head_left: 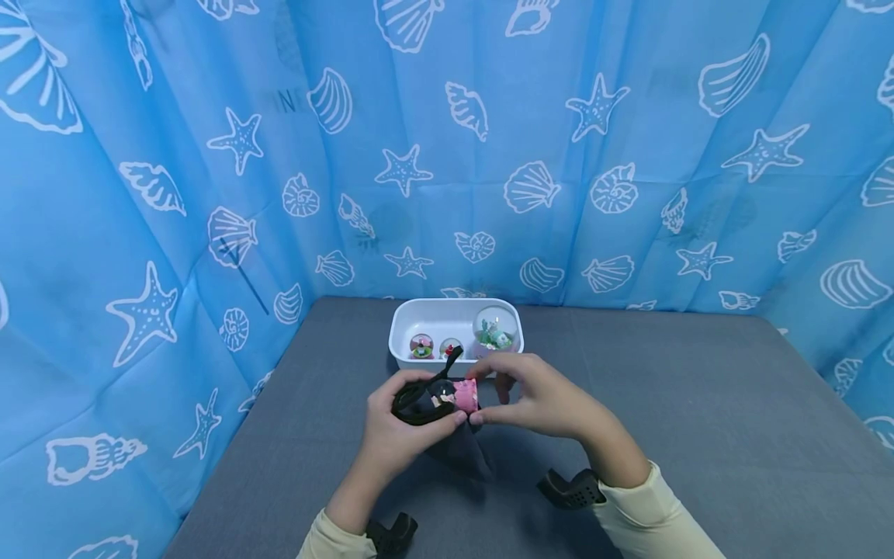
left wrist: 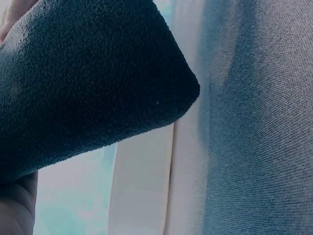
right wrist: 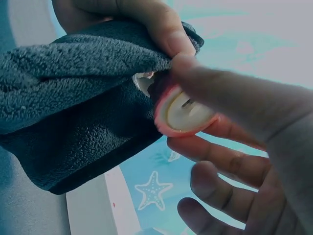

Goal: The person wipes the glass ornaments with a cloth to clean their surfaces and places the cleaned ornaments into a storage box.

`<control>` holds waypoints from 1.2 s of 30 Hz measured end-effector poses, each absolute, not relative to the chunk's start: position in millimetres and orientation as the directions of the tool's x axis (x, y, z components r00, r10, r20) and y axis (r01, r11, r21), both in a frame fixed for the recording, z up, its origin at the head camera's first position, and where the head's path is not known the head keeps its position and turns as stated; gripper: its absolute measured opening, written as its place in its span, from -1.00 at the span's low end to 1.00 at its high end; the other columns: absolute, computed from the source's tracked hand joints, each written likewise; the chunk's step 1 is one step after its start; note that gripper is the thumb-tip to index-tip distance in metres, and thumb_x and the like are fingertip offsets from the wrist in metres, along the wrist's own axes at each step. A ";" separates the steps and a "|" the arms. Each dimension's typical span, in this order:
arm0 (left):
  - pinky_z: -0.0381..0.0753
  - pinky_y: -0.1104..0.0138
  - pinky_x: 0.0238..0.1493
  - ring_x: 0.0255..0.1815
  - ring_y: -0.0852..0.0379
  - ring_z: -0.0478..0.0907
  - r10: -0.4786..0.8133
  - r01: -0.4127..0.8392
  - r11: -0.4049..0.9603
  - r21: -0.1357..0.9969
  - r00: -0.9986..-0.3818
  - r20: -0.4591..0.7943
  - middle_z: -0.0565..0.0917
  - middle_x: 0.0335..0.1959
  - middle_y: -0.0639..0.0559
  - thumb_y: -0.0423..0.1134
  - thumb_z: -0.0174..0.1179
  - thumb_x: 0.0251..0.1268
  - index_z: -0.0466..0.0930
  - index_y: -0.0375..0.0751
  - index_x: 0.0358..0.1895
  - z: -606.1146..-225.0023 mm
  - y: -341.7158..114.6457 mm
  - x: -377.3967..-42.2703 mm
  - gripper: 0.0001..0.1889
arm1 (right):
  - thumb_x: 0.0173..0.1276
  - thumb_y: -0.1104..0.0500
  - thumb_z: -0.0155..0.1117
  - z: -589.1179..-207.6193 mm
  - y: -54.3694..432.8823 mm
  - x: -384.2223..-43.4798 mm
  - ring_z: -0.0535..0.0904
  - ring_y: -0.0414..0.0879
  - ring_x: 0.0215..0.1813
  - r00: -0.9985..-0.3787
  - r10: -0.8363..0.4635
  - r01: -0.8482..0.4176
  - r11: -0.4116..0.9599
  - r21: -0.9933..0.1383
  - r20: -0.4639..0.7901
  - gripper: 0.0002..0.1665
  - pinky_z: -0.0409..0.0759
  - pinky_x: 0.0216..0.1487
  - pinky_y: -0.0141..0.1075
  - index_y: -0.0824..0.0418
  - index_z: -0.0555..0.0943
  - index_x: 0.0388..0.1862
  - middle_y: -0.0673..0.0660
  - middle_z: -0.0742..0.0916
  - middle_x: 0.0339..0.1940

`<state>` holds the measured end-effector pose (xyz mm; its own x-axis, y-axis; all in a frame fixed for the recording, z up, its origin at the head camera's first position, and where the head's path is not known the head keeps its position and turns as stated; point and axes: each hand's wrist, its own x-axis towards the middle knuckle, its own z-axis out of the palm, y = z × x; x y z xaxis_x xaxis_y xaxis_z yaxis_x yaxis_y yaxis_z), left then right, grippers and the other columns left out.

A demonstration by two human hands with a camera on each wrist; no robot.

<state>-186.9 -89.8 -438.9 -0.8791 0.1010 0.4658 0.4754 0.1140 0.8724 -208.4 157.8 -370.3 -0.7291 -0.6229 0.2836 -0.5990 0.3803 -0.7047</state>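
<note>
My left hand (head_left: 393, 436) grips a dark fleece drawstring pouch (head_left: 457, 454) near its mouth, where a black cord stands up. At that mouth is a small snow globe (head_left: 466, 395) with a pink base, its clear dome facing into the pouch. My right hand (head_left: 548, 397) pinches the base between thumb and forefinger, its other fingers loosely bent. In the right wrist view, the pale underside of the snow globe (right wrist: 188, 115) faces the camera, and the pouch (right wrist: 93, 147) hides part of the dome. The left wrist view is mostly filled by the pouch (left wrist: 93, 78).
Behind the hands stands a white oblong tub (head_left: 400, 330). Inside it are two small snow globes (head_left: 422, 347) and a larger snow globe (head_left: 495, 329) at the right end. A grey cloth covers the table (head_left: 684, 404); a blue shell-print curtain (head_left: 447, 155) hangs behind.
</note>
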 end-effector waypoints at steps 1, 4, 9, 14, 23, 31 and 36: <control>0.83 0.27 0.00 0.06 -0.03 0.73 0.100 0.478 0.115 0.871 -0.878 0.469 0.75 0.10 -0.06 -0.26 0.70 0.02 0.67 0.02 0.11 -438.8 -89.9 -186.9 -0.45 | 0.29 -0.01 0.64 -369.9 157.9 -208.2 0.61 -0.10 -0.28 -0.729 -0.623 -0.600 0.383 -0.702 0.283 -0.49 0.62 -0.35 -0.33 0.00 0.71 0.18 -0.06 0.78 -0.02; 0.83 0.27 0.00 0.05 -0.02 0.72 0.096 0.483 0.113 0.868 -0.875 0.474 0.75 0.10 -0.06 -0.26 0.70 0.01 0.68 0.02 0.11 -438.5 -90.2 -186.9 -0.45 | 0.35 -0.01 0.60 -368.7 158.4 -207.7 0.59 -0.14 -0.30 -0.729 -0.624 -0.599 0.384 -0.703 0.280 -0.54 0.59 -0.37 -0.36 0.02 0.72 0.19 -0.04 0.79 -0.06; 0.83 0.26 0.01 0.04 0.00 0.72 0.105 0.495 0.113 0.861 -0.868 0.485 0.76 0.08 -0.04 -0.28 0.69 0.03 0.68 0.01 0.10 -438.5 -90.2 -186.7 -0.46 | 0.47 0.03 0.47 -368.4 157.6 -207.6 0.57 -0.19 -0.31 -0.733 -0.627 -0.586 0.386 -0.713 0.263 -0.67 0.57 -0.36 -0.36 0.05 0.73 0.14 -0.06 0.75 -0.20; 0.83 0.26 -0.01 0.00 0.04 0.74 0.113 0.519 0.137 0.844 -0.854 0.507 0.78 0.04 -0.03 -0.25 0.71 -0.01 0.69 0.00 0.09 -438.5 -89.0 -184.9 -0.46 | 0.57 0.06 0.32 -367.3 155.3 -207.5 0.59 -0.16 -0.32 -0.750 -0.619 -0.554 0.394 -0.733 0.233 -0.77 0.60 -0.34 -0.31 0.08 0.74 0.09 -0.08 0.72 -0.27; 0.84 0.25 0.00 0.04 0.02 0.73 0.131 0.531 0.121 0.839 -0.846 0.516 0.76 0.08 -0.03 -0.28 0.69 0.03 0.66 -0.02 0.12 -437.9 -88.2 -184.7 -0.45 | 0.46 0.07 0.45 -370.8 155.0 -206.8 0.64 -0.16 -0.28 -0.756 -0.585 -0.569 0.363 -0.738 0.295 -0.73 0.68 -0.24 -0.31 0.04 0.72 0.09 -0.09 0.74 -0.22; 0.84 0.23 0.00 0.04 0.05 0.74 0.125 0.543 0.123 0.831 -0.839 0.530 0.77 0.07 0.00 -0.28 0.68 0.04 0.66 0.00 0.13 -435.8 -88.7 -185.6 -0.45 | 0.25 0.16 0.64 -373.4 157.4 -207.8 0.76 -0.17 -0.16 -0.728 -0.605 -0.593 0.317 -0.741 0.323 -0.33 0.81 -0.03 -0.19 0.06 0.63 0.34 0.05 0.77 0.09; 0.84 0.25 -0.01 0.01 0.04 0.74 0.127 0.550 0.141 0.823 -0.835 0.536 0.77 0.05 -0.03 -0.26 0.69 0.05 0.66 -0.02 0.12 -438.9 -89.3 -185.6 -0.46 | 0.17 0.30 0.63 -371.0 156.8 -207.6 0.78 -0.19 -0.07 -0.722 -0.616 -0.591 0.314 -0.743 0.315 -0.27 0.81 0.09 -0.15 0.07 0.62 0.34 0.09 0.76 0.23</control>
